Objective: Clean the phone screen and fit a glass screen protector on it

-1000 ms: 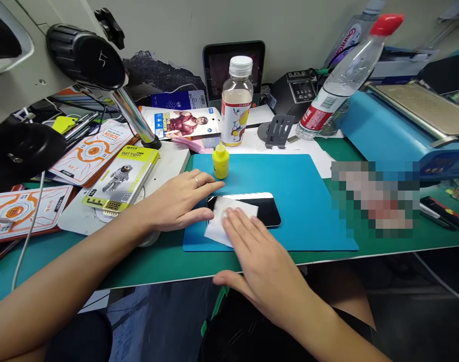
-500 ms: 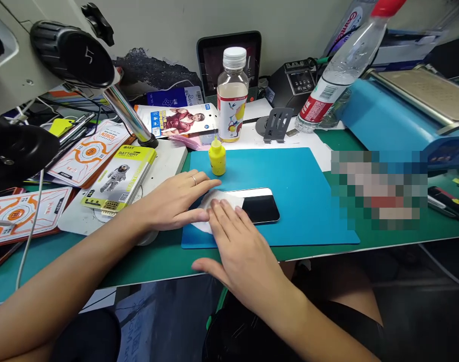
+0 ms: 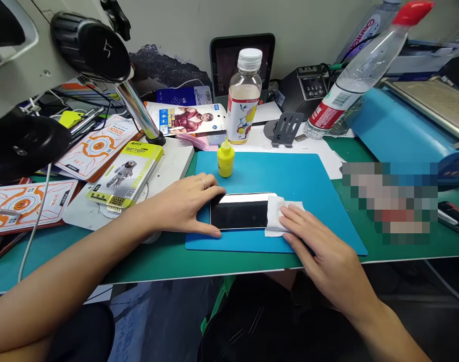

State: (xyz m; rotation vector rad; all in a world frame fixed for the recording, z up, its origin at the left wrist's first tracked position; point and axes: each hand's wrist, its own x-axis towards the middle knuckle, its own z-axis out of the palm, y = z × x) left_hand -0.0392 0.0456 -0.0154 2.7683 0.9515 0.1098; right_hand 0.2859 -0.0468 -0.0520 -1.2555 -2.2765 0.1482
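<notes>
A smartphone [image 3: 240, 214] with a dark screen lies face up across the blue mat [image 3: 297, 171]. At its left end, my left hand [image 3: 187, 205] braces it between the thumb on the near edge and the fingers on the far edge. My right hand [image 3: 320, 234] presses a folded white wipe [image 3: 275, 216] over the phone's right end, fingers extended on top of it. The wipe hides that end of the screen. Beyond the phone stands a small yellow dropper bottle [image 3: 225, 159].
A microscope [image 3: 89, 48] looms at upper left over its white base. Battery packs [image 3: 126, 173] and orange-white boxes [image 3: 99, 146] lie left. At the back stand a juice bottle [image 3: 244, 100], a grey phone stand [image 3: 287, 129] and a tilted water bottle [image 3: 350, 85]. A blue machine [image 3: 403, 125] sits right.
My right hand has slid the wipe from the phone's left end to its right end, uncovering the screen's left part. My left hand now spans the phone's left end. The view has shifted slightly.
</notes>
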